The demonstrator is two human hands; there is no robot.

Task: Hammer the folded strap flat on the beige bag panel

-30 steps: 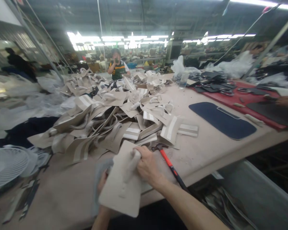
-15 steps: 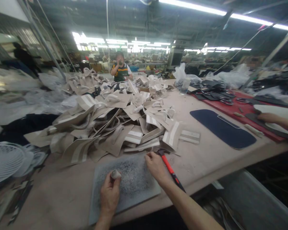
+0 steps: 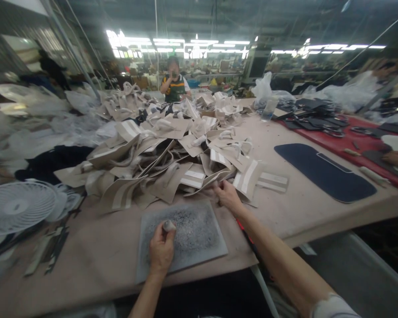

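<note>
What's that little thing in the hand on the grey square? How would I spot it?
Find the long table with its big heap of beige pieces. Right in front lies a speckled grey pad, where the left hand rests. Poking from its fist is a small pale rounded tool, stubby, unlike the flat pieces around.

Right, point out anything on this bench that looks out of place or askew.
The grey pad lies skewed to the table edge, its near corner about at the lip. The red-handled hammer pokes past that edge under the right forearm.
</note>
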